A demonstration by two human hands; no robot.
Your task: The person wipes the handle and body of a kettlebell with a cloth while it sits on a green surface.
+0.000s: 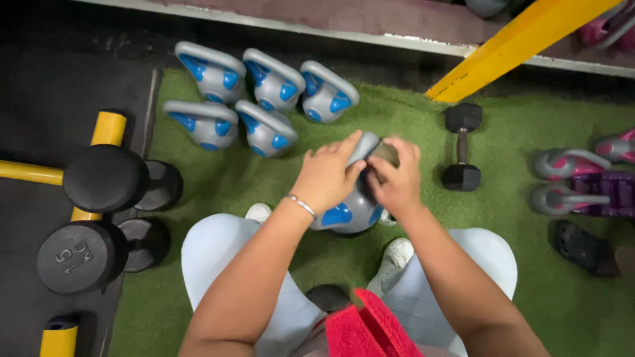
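Seen from above, we look down on a rounded grey kettlebell with blue oval insets, standing upright on the green artificial turf mat between the person's two white shoes, its flat grey handle uppermost and running from lower left to upper right. We see the left hand, a thin silver bangle at its wrist, laid over the near end of the handle with its fingers curled closed around it. The right hand is closed on a small brownish-grey cloth pad and presses it against the far end of the same handle. Beyond the hands, we count five matching grey-and-blue kettlebells grouped in two rows on the turf, their handles slanting in much the same direction. To the right a black hexagonal dumbbell lies with its long axis running away from the person, well apart from the grey-and-pink kettlebells at the mat's edge. At left, round black dumbbells rest on a yellow metal rack over smooth dark rubber flooring. A red textured towel hangs at the person's waist.
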